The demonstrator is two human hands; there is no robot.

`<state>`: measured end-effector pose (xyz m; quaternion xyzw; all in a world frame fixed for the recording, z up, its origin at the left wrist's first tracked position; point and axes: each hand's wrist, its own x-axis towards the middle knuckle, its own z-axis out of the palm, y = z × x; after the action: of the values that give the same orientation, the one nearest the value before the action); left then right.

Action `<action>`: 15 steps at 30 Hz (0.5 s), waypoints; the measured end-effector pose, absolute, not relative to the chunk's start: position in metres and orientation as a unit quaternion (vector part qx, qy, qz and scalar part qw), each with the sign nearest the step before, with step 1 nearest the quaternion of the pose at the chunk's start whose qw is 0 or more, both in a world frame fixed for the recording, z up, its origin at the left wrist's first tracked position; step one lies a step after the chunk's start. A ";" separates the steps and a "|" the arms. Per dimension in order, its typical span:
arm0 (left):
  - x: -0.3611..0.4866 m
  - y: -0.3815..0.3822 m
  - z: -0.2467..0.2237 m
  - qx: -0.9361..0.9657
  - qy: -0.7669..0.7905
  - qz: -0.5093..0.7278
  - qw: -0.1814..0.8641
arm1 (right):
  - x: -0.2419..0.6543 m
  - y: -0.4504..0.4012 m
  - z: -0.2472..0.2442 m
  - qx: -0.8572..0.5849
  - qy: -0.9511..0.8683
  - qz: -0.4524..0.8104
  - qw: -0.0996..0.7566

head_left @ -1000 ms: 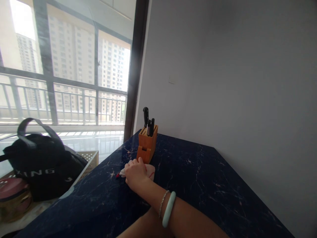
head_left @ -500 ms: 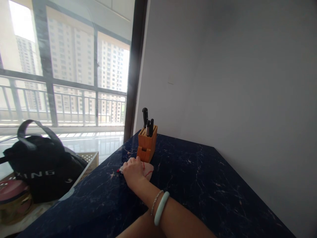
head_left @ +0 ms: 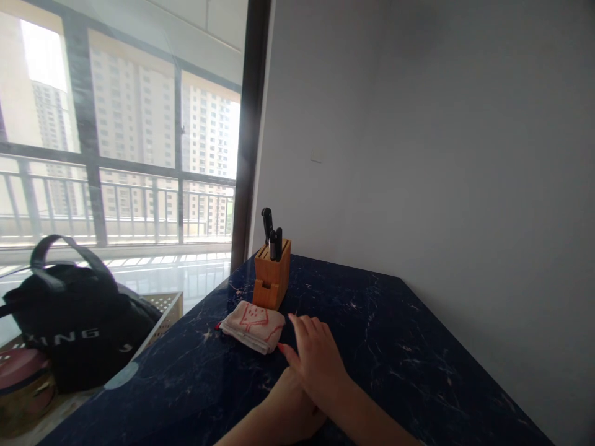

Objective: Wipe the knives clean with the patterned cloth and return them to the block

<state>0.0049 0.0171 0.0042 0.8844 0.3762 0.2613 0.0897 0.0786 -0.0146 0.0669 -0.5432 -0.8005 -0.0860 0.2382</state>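
Observation:
A folded pale pink towel (head_left: 255, 327) with red markings lies in front of the knife block. My right hand (head_left: 318, 353) is just right of the towel, with nothing in it. Its fingers point forward and its thumb stands apart, close to the towel's right corner. Beneath the right hand and wrist lies my left hand (head_left: 290, 402), crossing from the lower left; its fingers are hidden. Behind the towel stands the wooden knife block (head_left: 270, 279), with several black-handled knives (head_left: 273, 238) in its top.
Everything on the dark blue marbled tabletop (head_left: 372, 347) sits near its left side. A grey wall (head_left: 441, 155) borders it behind and right. Lower left, beside the table, are a black bag (head_left: 79, 316), a perforated crate (head_left: 174, 306) and a pink-lidded jar (head_left: 21, 371).
The hand that lay on the towel has come off it, and my right hand now rests to its right. The whole towel is now uncovered. The bangle and chain bracelet no longer show.

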 end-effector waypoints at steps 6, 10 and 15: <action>-0.002 -0.004 -0.011 0.927 0.341 0.155 0.023 | 0.187 -0.047 0.027 -0.599 -0.768 0.066 0.219; 0.000 -0.002 -0.004 0.919 0.353 0.173 0.012 | 0.231 -0.064 0.001 -0.648 -0.710 0.144 0.234; 0.001 -0.005 0.005 0.898 0.374 0.227 0.042 | 0.242 -0.066 -0.009 -0.651 -0.685 0.172 0.277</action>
<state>0.0009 -0.0047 0.0054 0.8984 0.3736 0.2269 0.0422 0.2420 -0.0659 -0.0093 -0.6514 -0.6853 0.1716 0.2766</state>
